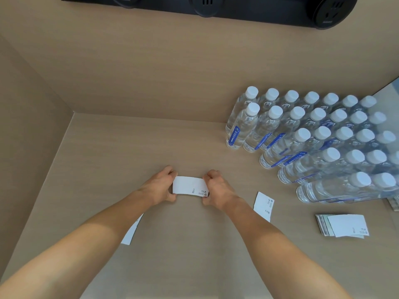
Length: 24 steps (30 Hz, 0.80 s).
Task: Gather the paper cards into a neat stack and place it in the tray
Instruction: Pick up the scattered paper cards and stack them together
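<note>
A small stack of white paper cards (pixel 190 185) is held between both hands at the middle of the wooden table. My left hand (pixel 160 186) grips its left end and my right hand (pixel 217 187) grips its right end. One loose white card (pixel 263 205) lies just right of my right forearm. Another loose card (pixel 130 233) lies partly hidden under my left forearm. A fanned pile of cards (pixel 343 225) rests at the right. No tray is in view.
Several rows of clear water bottles (pixel 311 134) with white caps stand at the right, close to the fanned pile. Wooden walls close the table at the left and back. A black socket strip (pixel 207 5) runs along the top.
</note>
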Tool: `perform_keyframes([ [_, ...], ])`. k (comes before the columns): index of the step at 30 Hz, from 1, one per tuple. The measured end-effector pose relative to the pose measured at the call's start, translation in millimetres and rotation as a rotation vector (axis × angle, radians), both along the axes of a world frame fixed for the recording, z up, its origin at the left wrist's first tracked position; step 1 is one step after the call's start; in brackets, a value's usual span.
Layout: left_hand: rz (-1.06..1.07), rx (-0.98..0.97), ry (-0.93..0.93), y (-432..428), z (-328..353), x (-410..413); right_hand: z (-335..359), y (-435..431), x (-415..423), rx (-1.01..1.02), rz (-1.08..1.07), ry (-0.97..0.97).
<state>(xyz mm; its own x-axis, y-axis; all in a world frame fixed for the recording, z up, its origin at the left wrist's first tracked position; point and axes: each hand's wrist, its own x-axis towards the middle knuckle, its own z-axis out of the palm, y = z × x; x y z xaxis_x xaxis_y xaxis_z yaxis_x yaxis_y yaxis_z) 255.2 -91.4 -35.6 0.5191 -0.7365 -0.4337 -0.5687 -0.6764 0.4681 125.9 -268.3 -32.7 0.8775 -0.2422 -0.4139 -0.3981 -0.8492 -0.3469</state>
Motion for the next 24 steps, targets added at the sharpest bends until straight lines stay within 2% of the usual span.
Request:
perform_keyframes([
  [6,0.024,0.084,-0.016,1.4,7.9,-6.3,3.2,0.1,-0.6,-0.001,0.016,-0.007],
  [9,-0.002,0.107,-0.131,16.7,28.3,-1.5,14.5,-3.0,2.1,-0.016,0.052,0.019],
  [12,0.165,0.128,-0.124,46.8,46.0,5.7,33.8,-2.3,13.5,-0.028,0.127,0.020],
  [16,0.288,0.175,-0.140,96.1,60.0,3.6,49.8,22.8,39.9,-0.026,0.291,0.006],
  [24,0.580,0.225,-0.047,160.8,42.2,-61.0,48.6,111.4,81.8,-0.010,0.663,-0.004],
])
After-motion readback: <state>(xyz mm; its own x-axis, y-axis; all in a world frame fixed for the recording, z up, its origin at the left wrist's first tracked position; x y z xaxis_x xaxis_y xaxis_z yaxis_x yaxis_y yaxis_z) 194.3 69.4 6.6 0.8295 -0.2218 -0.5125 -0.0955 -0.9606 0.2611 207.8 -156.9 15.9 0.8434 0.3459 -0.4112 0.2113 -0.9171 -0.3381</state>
